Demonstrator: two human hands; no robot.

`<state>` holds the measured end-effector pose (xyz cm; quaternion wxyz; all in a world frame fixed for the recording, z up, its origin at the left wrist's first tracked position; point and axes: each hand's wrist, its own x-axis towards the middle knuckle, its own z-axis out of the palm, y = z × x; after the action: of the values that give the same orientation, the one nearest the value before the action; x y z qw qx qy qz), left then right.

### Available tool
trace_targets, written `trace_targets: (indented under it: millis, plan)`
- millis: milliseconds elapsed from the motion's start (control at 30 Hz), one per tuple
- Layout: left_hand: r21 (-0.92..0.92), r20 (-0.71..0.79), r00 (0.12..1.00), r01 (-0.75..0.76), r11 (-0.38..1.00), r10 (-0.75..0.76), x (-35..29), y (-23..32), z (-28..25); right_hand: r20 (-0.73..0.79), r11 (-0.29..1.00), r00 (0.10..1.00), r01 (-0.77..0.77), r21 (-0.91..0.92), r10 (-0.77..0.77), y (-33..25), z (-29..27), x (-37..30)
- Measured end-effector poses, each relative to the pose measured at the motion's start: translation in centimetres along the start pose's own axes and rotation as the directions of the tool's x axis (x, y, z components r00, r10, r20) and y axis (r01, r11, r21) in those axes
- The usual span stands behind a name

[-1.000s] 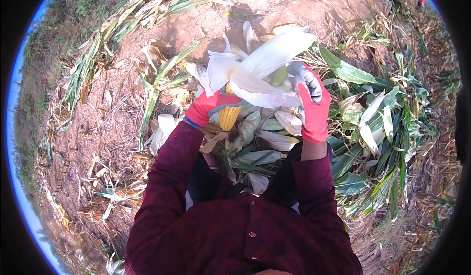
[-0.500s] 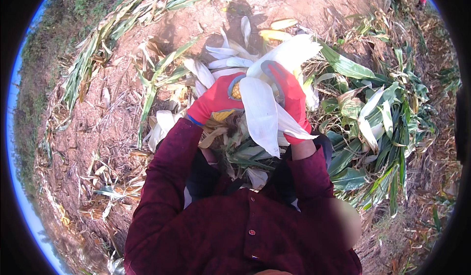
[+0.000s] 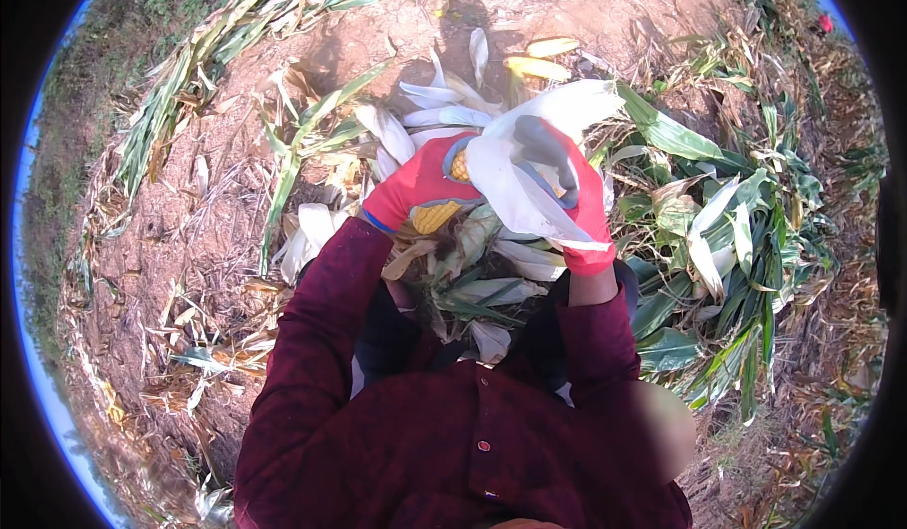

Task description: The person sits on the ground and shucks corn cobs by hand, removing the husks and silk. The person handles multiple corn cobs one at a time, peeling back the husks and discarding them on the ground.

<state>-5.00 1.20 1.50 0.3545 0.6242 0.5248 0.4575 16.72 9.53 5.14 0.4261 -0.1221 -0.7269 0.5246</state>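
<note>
My left hand [image 3: 422, 178], in a red and grey work glove, is closed around an ear of corn [image 3: 435, 216]. Yellow kernels show above and below the fingers, while the glove hides the middle of the ear. Beside it, my right hand [image 3: 574, 189], gloved the same way, has its fingers curled on pale corn husk [image 3: 510, 194] peeled back from the ear. Another broad white husk leaf [image 3: 581, 104] spreads past the right fingertips. Husk covers the ear's far end.
Two bare yellow ears [image 3: 539, 67] lie on the soil beyond my hands. Loose pale husks [image 3: 449, 115] are heaped ahead of the left hand. Green stalks and leaves [image 3: 746, 236] pile up at my right; dry stalks [image 3: 189, 85] lie in a row at far left.
The husk that hung down between my hands has swung up and to the right with my right hand. My left hand still grips the ear, almost unmoved.
</note>
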Motion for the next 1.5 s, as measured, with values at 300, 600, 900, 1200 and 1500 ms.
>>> trace_targets:
  millis: [300,600,900,1200,1500]
  plan:
    - [0.022,-0.003,0.961,-0.275,0.961,0.275,0.6,-0.5,0.6,-0.093,0.867,0.983,0.095,-0.489,-0.16,-0.5,4.2,-0.7]
    - [0.179,-0.023,0.993,-0.11,0.978,0.116,-0.3,1.5,2.2,-0.013,0.892,0.991,0.113,-0.438,-0.132,0.3,2.8,-0.3]
    - [0.684,-0.01,1.0,0.017,0.729,-0.014,-0.3,2.1,4.2,-0.047,0.862,0.933,-0.31,0.4,0.358,0.9,4.0,-0.2]
    - [0.314,-0.139,0.945,-0.241,0.918,0.296,-0.3,-1.1,6.0,0.215,-0.483,0.968,-0.126,0.867,0.133,2.0,0.8,0.5]
    - [0.079,-0.233,0.972,0.061,0.995,-0.041,0.4,1.5,4.1,-0.583,0.121,0.703,0.591,0.798,0.407,0.1,-11.1,1.7]
